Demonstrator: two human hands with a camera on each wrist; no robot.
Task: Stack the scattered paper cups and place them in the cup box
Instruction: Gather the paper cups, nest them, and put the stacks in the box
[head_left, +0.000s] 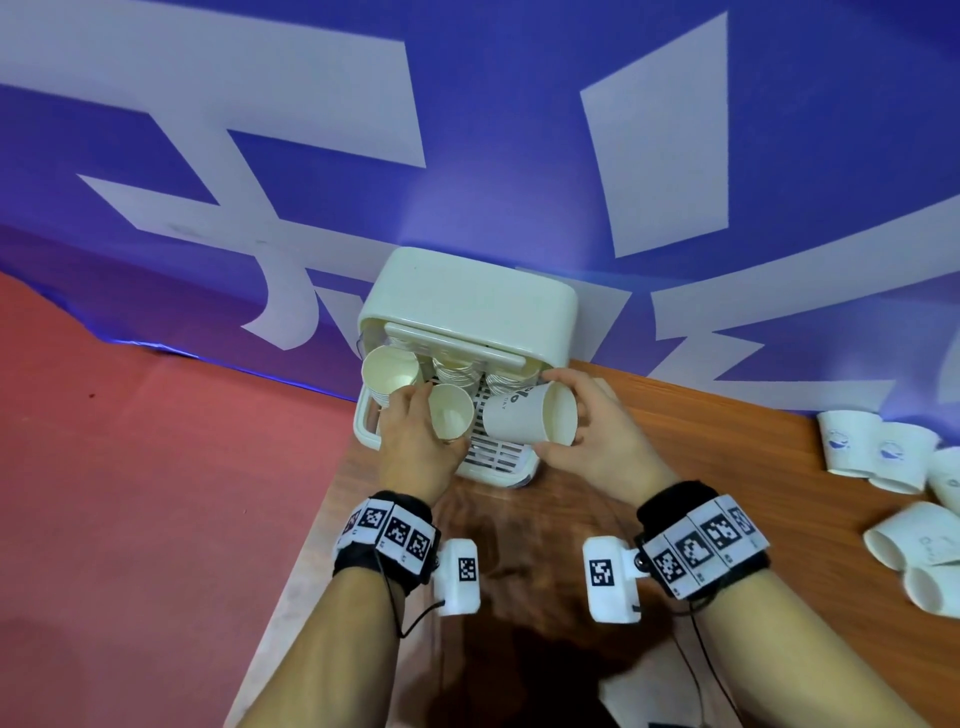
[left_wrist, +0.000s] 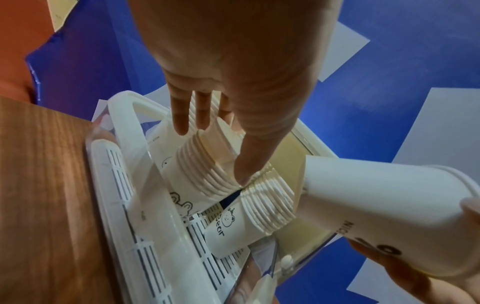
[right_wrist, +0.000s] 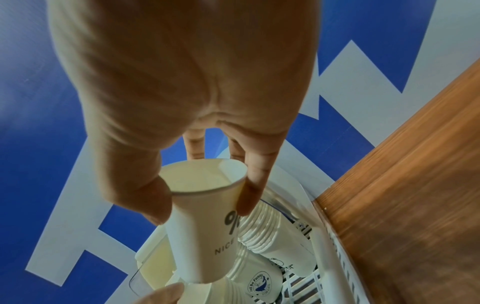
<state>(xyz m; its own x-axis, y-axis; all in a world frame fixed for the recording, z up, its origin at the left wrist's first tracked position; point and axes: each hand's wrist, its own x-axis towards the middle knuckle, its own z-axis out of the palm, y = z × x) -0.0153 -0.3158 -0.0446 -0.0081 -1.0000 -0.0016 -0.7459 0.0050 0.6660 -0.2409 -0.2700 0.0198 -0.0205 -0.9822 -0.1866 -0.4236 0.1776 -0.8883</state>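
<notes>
The white cup box (head_left: 467, 291) stands open at the table's far edge, with stacks of paper cups lying on its slatted tray (left_wrist: 122, 185). My left hand (head_left: 421, 415) grips one stack of cups (left_wrist: 207, 164) over the tray, thumb on its rims and fingers behind it. A second stack with a bear print (left_wrist: 249, 216) lies beside it, and a third stack (head_left: 389, 371) leans at the box's left. My right hand (head_left: 558, 410) pinches a single white cup (head_left: 524, 415) near its rim, base pointing towards the left hand's stack (right_wrist: 205, 288).
Several loose paper cups (head_left: 878, 452) stand and lie on the wooden table (head_left: 571, 519) at the far right. A blue and white banner (head_left: 519, 156) rises right behind the box. The table's left edge drops to a red floor (head_left: 130, 441).
</notes>
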